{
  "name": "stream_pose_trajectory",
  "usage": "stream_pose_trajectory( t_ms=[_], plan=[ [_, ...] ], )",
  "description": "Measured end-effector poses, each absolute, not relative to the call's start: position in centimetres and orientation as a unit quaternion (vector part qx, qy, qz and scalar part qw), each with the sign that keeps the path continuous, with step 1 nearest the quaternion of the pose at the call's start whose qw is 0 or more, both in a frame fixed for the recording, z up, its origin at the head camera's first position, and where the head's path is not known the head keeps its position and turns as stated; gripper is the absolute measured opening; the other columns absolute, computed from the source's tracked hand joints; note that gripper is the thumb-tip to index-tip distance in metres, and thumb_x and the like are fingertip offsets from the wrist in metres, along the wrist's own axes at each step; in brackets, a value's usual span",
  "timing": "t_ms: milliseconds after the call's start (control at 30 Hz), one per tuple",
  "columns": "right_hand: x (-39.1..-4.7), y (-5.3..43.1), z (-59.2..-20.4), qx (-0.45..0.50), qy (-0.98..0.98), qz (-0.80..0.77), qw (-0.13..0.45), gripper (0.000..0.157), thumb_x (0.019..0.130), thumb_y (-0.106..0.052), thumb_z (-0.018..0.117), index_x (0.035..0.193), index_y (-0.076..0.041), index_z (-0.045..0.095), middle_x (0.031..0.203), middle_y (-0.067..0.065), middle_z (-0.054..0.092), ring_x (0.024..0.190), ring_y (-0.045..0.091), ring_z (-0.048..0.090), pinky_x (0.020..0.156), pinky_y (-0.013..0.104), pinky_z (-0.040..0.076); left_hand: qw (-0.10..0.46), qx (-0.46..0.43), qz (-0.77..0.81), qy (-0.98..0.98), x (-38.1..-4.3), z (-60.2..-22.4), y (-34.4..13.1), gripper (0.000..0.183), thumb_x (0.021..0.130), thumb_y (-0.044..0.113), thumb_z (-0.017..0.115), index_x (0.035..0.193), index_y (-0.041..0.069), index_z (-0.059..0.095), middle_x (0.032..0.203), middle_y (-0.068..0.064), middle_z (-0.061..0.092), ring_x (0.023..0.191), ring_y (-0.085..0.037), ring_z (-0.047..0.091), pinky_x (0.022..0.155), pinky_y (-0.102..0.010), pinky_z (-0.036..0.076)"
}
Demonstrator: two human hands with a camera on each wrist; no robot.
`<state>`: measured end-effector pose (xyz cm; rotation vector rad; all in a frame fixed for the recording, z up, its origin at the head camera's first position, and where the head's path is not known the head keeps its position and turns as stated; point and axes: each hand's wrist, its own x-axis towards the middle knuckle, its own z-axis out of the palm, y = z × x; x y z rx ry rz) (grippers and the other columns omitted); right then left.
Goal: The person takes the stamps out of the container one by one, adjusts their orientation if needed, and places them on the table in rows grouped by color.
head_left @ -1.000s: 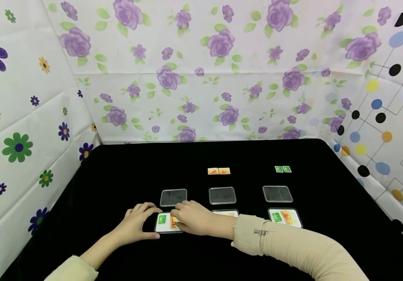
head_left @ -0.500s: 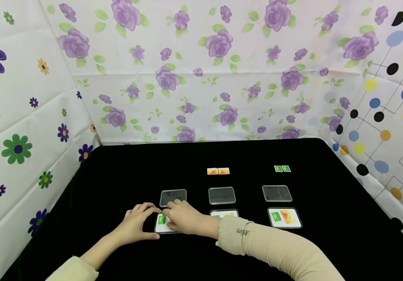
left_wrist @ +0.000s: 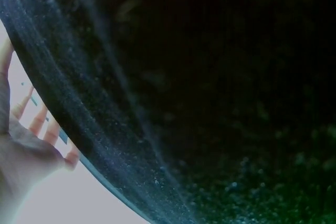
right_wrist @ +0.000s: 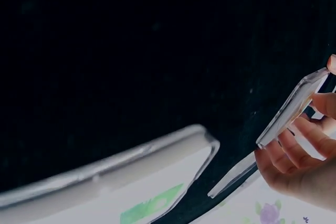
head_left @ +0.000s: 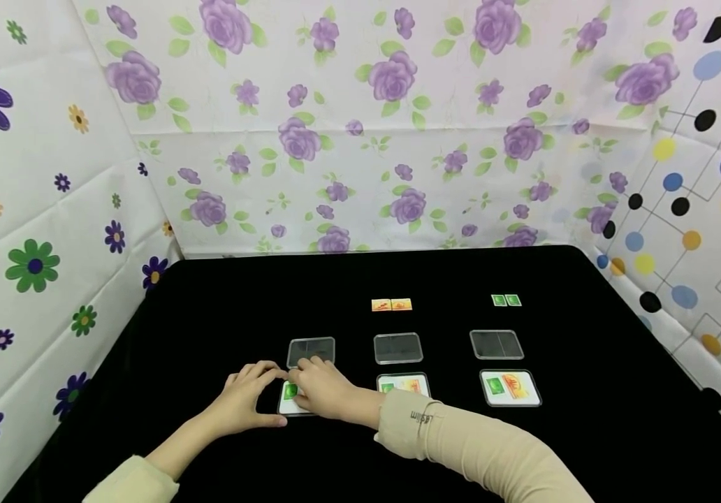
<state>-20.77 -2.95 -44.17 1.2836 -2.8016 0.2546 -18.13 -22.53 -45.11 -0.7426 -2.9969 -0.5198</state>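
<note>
In the head view, my left hand (head_left: 244, 398) holds a clear plastic case (head_left: 297, 414) by its left end, thumb at the near corner and fingertips at the far one. Inside, a small green picture card (head_left: 290, 391) lies on a white base. Over the case's right part is my right hand (head_left: 325, 390), its fingers bent down around the green card. An orange picture card is hidden beneath it; whether the fingers pinch or only press a card is not visible. The right wrist view shows those fingers (right_wrist: 296, 153) along the case's far edge.
Two similar cases, the middle (head_left: 403, 382) and right (head_left: 511, 388) ones, hold green and orange cards. Three clear lids (head_left: 311, 351) (head_left: 398, 348) (head_left: 497, 345) lie behind. Farther back are two orange cards (head_left: 392, 304) and two green cards (head_left: 506, 300) on the black table (head_left: 241, 293).
My right hand has moved left across the case, from the orange card to beside the green one, covering the orange card. The middle case shows more now. My left hand has stayed put.
</note>
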Motion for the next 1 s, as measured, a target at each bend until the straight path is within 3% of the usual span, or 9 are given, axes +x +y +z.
stream_pose_trajectory(
  t_ms=[533, 1000],
  plan=[
    [-20.63, -3.60, -43.94, 0.381, -0.918, 0.106, 0.020, 0.034, 0.084, -0.030, 0.071, 0.114, -0.014, 0.065, 0.103, -0.001, 0.065, 0.091, 0.011, 0.060, 0.080, 0.026, 0.052, 0.006, -0.242, -0.177, -0.954, -18.15, -45.29, -22.45, 0.071, 0.065, 0.045, 0.080, 0.122, 0.011, 0.057, 0.129, -0.014, 0.052, 0.117, -0.038, 0.046, 0.088, -0.060, 0.037],
    [-21.11, -4.00, -43.90, 0.357, -0.921, 0.154, 0.003, 0.026, 0.079, -0.021, 0.076, 0.101, -0.012, 0.068, 0.095, 0.000, 0.065, 0.084, 0.011, 0.058, 0.075, 0.025, 0.052, -0.002, -0.245, -0.182, -0.952, -18.14, -45.01, -22.57, 0.070, 0.065, 0.044, 0.080, 0.123, 0.013, 0.056, 0.131, -0.016, 0.050, 0.117, -0.039, 0.045, 0.088, -0.061, 0.036]
  ],
)
